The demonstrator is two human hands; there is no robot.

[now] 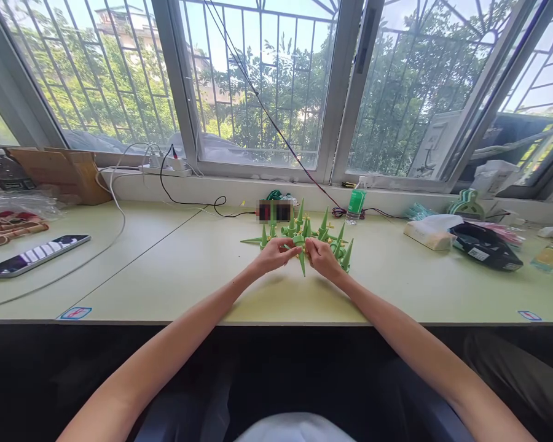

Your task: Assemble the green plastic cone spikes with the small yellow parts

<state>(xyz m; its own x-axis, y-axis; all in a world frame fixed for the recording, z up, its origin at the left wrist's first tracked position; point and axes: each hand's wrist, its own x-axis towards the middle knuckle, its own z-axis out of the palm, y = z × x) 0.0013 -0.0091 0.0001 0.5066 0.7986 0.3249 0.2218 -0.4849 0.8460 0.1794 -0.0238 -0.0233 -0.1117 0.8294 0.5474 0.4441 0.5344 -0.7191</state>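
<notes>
A cluster of several green cone-shaped spikes (325, 228) with small yellow parts lies on the pale green table (188, 270) near its middle. My left hand (273, 255) and my right hand (321, 256) meet just in front of the cluster. Both hands have their fingers pinched on one green spike (301, 253) that points down between them. More spikes stand upright right behind my fingers.
A phone (37, 255) and a white cable (113, 202) lie at the left, with a cardboard box (59, 172) behind. A green-labelled bottle (356, 202) stands by the window sill. A tissue pack (431, 232) and a black pouch (486, 245) lie at the right.
</notes>
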